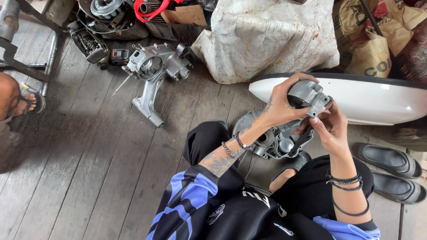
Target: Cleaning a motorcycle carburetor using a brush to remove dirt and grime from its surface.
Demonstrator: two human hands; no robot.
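Casting (308, 94), one small grey metal piece, sits raised above the lap, just in front of the white panel (373, 100). Left hand (284, 104) wraps over its top and near side, fingers curled tight, so this grip is closed on the casting. Right hand (329, 126) comes up from below; its fingertips press the casting's lower right corner in a pinch, the palm half open.

Below the hands one larger engine case (271, 140) lies on the floor (89, 169) between the knees, partly hidden by the arms. A second engine case (155, 71) with a long arm lies well apart, up and to the left, on the wooden floor. Beside it sit one small battery (119, 56) and one tray (89, 44) of small metal parts.

One pale sack (267, 40) stands behind the hands, touching the white panel's far edge. Two dark slippers (393, 171) lie side by side at the right. One other person's foot (20, 100) in a sandal shows at the left edge.
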